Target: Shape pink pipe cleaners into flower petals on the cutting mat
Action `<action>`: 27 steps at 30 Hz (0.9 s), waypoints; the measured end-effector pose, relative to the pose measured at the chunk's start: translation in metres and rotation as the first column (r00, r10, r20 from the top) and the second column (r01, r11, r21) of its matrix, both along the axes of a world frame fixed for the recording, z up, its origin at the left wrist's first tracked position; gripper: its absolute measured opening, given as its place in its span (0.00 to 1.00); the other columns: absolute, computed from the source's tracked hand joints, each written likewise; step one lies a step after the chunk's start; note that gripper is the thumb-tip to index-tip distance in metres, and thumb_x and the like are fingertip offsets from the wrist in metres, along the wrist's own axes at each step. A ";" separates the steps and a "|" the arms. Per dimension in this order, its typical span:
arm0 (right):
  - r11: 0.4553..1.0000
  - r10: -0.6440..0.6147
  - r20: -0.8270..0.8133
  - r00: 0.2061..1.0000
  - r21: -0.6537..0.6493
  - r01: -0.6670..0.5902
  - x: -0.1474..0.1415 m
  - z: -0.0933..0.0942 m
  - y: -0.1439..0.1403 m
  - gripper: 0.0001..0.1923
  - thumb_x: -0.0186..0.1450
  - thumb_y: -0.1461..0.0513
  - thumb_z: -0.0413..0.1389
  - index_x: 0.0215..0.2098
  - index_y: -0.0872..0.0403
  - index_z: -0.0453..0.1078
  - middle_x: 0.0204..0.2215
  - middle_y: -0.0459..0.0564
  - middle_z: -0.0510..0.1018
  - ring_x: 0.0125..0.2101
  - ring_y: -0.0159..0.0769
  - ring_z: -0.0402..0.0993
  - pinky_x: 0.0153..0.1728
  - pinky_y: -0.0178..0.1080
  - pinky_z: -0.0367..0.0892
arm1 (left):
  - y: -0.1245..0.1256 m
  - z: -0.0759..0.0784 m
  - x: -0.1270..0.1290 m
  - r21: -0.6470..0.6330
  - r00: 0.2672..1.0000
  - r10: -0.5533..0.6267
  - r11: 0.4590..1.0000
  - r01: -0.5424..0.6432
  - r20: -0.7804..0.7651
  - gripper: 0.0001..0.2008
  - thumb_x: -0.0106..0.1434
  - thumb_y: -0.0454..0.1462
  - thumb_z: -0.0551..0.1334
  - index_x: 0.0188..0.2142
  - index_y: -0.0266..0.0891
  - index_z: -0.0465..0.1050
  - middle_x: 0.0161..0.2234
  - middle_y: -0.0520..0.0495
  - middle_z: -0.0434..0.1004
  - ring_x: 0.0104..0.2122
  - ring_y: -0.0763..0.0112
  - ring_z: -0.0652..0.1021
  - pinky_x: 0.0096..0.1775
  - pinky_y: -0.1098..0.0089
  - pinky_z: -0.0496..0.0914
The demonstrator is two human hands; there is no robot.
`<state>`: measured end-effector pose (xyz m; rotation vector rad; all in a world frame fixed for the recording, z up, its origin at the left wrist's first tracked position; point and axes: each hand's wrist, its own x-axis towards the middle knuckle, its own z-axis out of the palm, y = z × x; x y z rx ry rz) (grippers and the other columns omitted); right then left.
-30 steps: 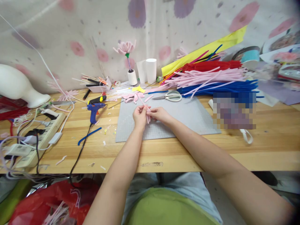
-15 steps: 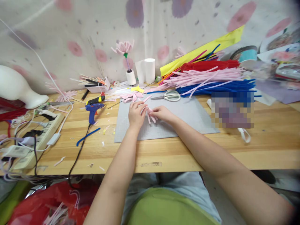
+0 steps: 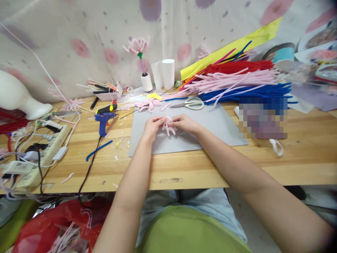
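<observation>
Both hands meet over a grey cutting mat (image 3: 210, 130) on a wooden table. My left hand (image 3: 152, 127) and my right hand (image 3: 184, 123) pinch a small bundle of pink pipe-cleaner petals (image 3: 169, 128) between them, its looped ends hanging down just above the mat. More loose pink petal pieces (image 3: 147, 104) lie at the mat's far edge. White-handled scissors (image 3: 191, 103) rest beyond my right hand.
A blue glue gun (image 3: 104, 121) lies left of the mat with its black cord running off the table's front edge. A power strip (image 3: 39, 147) sits far left. Piled pipe cleaners (image 3: 237, 86) in pink, blue and red fill the back right. A finished pink flower (image 3: 137, 45) stands at the back.
My hands have lifted the pink piece slightly and drawn it closer together; its petals now fan downward between my fingers. The camera view has tilted slightly.
</observation>
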<state>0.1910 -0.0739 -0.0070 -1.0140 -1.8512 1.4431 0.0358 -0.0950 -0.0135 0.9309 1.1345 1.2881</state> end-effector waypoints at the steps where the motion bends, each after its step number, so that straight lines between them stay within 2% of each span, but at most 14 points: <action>1: 1.000 0.018 -0.022 1.000 -0.011 -0.019 0.000 0.001 -0.001 0.16 0.49 0.52 0.57 0.21 0.59 0.70 0.14 0.44 0.66 0.18 0.25 0.57 0.21 0.32 0.51 | -0.001 0.001 0.003 -0.015 0.999 -0.008 1.000 0.009 0.051 0.09 0.43 0.38 0.69 0.23 0.34 0.74 0.20 0.49 0.74 0.20 0.77 0.72 0.26 0.74 0.66; 5: 0.999 0.004 -0.064 0.998 -0.033 -0.006 -0.002 0.000 -0.002 0.18 0.49 0.51 0.56 0.21 0.59 0.69 0.15 0.44 0.67 0.19 0.25 0.57 0.22 0.32 0.52 | -0.001 -0.002 0.016 -0.077 0.978 -0.014 0.997 0.031 0.210 0.10 0.47 0.39 0.67 0.22 0.35 0.70 0.19 0.51 0.71 0.19 0.77 0.72 0.26 0.73 0.67; 8: 0.999 -0.046 -0.036 0.998 -0.012 0.045 -0.003 -0.004 0.000 0.18 0.49 0.51 0.56 0.22 0.60 0.69 0.15 0.44 0.66 0.18 0.25 0.57 0.22 0.32 0.52 | 0.001 -0.008 0.022 -0.108 0.973 0.053 0.994 -0.029 0.224 0.11 0.49 0.41 0.65 0.22 0.35 0.69 0.19 0.51 0.72 0.20 0.77 0.72 0.27 0.72 0.68; 10: 0.996 -0.082 0.009 0.997 0.025 0.082 -0.004 -0.006 0.002 0.18 0.50 0.51 0.55 0.21 0.59 0.69 0.15 0.44 0.66 0.18 0.26 0.57 0.22 0.32 0.51 | 0.001 -0.012 0.023 -0.071 0.979 0.138 0.989 -0.128 0.152 0.09 0.50 0.40 0.65 0.24 0.36 0.71 0.21 0.51 0.73 0.21 0.76 0.73 0.28 0.73 0.68; 12: 0.990 -0.128 0.049 0.991 0.067 0.125 -0.005 -0.007 0.003 0.18 0.50 0.50 0.54 0.20 0.59 0.68 0.15 0.45 0.66 0.18 0.26 0.57 0.21 0.32 0.51 | 0.000 -0.014 0.022 0.039 0.983 0.182 0.982 -0.182 0.012 0.08 0.50 0.40 0.65 0.27 0.37 0.73 0.23 0.51 0.75 0.24 0.75 0.74 0.30 0.74 0.67; 14: 0.982 -0.168 0.066 0.984 0.101 0.161 -0.006 -0.009 0.005 0.18 0.51 0.51 0.53 0.20 0.58 0.67 0.15 0.45 0.65 0.18 0.26 0.57 0.21 0.32 0.50 | -0.001 -0.016 0.022 0.139 0.975 0.172 0.978 -0.153 -0.141 0.09 0.52 0.41 0.63 0.25 0.37 0.74 0.21 0.52 0.74 0.24 0.75 0.73 0.29 0.75 0.65; 16: 0.976 -0.191 0.072 0.979 0.120 0.182 -0.006 -0.009 0.006 0.17 0.51 0.52 0.53 0.19 0.58 0.66 0.15 0.44 0.64 0.18 0.26 0.56 0.21 0.32 0.50 | -0.001 -0.018 0.023 0.147 0.970 0.130 0.984 -0.101 -0.207 0.11 0.53 0.43 0.62 0.22 0.37 0.74 0.18 0.52 0.71 0.21 0.76 0.71 0.26 0.75 0.63; 22: 0.981 -0.145 0.079 0.986 0.138 0.133 -0.006 -0.008 0.005 0.14 0.54 0.57 0.50 0.18 0.58 0.65 0.14 0.44 0.65 0.17 0.25 0.56 0.21 0.32 0.50 | -0.003 -0.017 0.029 -0.012 0.997 0.076 0.997 -0.077 -0.015 0.14 0.50 0.46 0.65 0.25 0.37 0.74 0.17 0.52 0.70 0.19 0.76 0.70 0.24 0.74 0.63; 27: 0.988 -0.077 0.113 0.991 0.141 0.061 -0.007 -0.014 0.006 0.15 0.58 0.59 0.48 0.17 0.57 0.64 0.15 0.45 0.68 0.18 0.26 0.59 0.23 0.31 0.53 | -0.008 -0.014 0.034 0.049 0.992 0.115 0.992 -0.113 -0.043 0.15 0.49 0.47 0.65 0.21 0.36 0.73 0.12 0.54 0.64 0.14 0.79 0.66 0.19 0.75 0.58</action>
